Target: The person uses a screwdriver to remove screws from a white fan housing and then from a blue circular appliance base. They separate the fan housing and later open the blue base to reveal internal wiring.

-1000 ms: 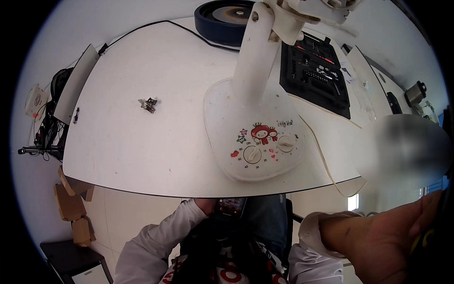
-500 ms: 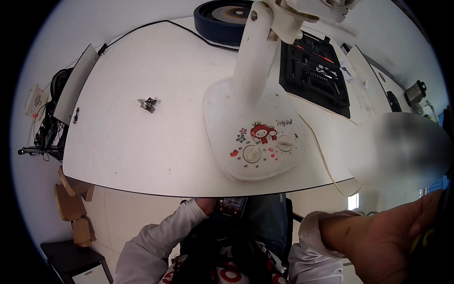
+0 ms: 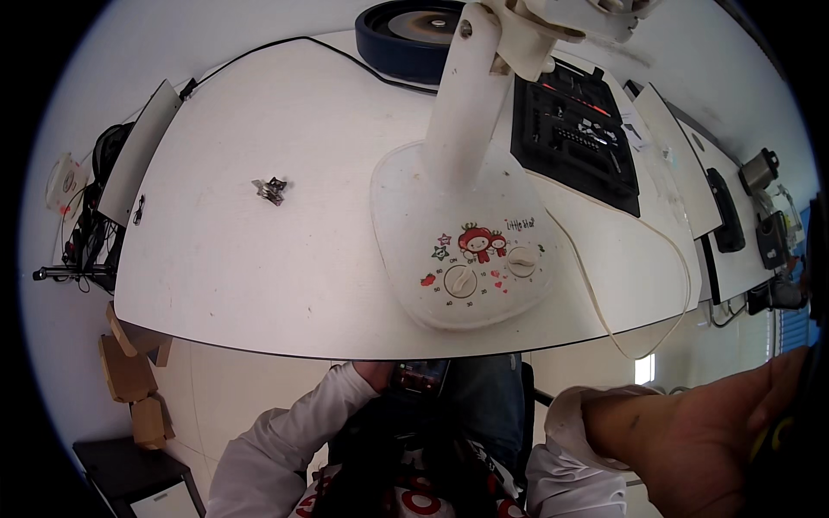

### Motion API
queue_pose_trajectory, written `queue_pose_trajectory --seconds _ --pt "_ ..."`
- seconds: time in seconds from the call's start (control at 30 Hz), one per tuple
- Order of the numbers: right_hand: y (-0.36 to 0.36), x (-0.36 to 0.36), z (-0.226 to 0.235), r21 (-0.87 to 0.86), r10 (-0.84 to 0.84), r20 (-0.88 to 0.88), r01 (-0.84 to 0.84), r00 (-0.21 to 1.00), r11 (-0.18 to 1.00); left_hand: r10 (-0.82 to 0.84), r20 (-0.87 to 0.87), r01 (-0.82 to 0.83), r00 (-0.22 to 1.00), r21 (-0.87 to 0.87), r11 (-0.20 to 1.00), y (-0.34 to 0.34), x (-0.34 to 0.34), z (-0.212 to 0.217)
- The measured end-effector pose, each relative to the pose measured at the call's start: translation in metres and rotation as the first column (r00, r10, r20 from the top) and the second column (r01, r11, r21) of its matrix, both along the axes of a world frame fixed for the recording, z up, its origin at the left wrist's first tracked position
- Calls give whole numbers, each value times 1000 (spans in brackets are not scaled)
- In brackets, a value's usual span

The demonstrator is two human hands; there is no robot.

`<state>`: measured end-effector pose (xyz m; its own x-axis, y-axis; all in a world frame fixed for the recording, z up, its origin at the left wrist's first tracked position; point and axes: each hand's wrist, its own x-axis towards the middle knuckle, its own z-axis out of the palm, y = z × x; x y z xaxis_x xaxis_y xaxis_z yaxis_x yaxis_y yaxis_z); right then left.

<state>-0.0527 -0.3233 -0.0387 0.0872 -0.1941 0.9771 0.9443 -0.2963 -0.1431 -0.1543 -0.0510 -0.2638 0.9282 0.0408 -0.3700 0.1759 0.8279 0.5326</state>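
Note:
My left hand (image 3: pixel 374 375) is low in my lap below the table's front edge, closed on a smartphone (image 3: pixel 420 377) with a lit screen. At the lower right, my right hand (image 3: pixel 712 440) is raised close to the camera. Its fingers run into the dark rim of the picture, so their pose is hidden. In front of me on the white table (image 3: pixel 242 268) stands a white electric fan stand (image 3: pixel 471 233), with a cartoon print and two dial knobs on its base. A little pile of small metal parts (image 3: pixel 270 190) lies to its left.
A dark blue round part (image 3: pixel 397 65) sits at the table's back, beside a black cable (image 3: pixel 259 53). A black tool case (image 3: pixel 574 142) lies open behind the stand. The stand's pale cord (image 3: pixel 587 289) loops over the front edge. Cardboard boxes (image 3: pixel 129 367) stand left on the floor.
A large blurred grey-white shape at the right has gone, uncovering the table's right end and the things beyond it. My hands stay nearly where they were.

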Motion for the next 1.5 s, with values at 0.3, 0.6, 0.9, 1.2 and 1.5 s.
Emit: queue_pose_trajectory --seconds 0.3,0.6,0.9,1.2,1.5 --pt "-3 2 1 5 38 1 -38 999 999 -27 -11 26 1000 -29 999 0 0 3" --pt "-2 2 0 -1 65 4 -65 998 998 -40 -49 41 998 34 999 0 2 -4" --pt "-3 4 0 1 98 8 -98 995 995 -63 -72 57 995 -85 995 2 3 -14" --pt "2 6 1 1 129 11 -129 992 992 -27 7 28 1000 -118 993 3 4 -8" --pt "3 8 2 0 159 13 -159 987 987 -52 32 51 998 29 998 4 4 -5"
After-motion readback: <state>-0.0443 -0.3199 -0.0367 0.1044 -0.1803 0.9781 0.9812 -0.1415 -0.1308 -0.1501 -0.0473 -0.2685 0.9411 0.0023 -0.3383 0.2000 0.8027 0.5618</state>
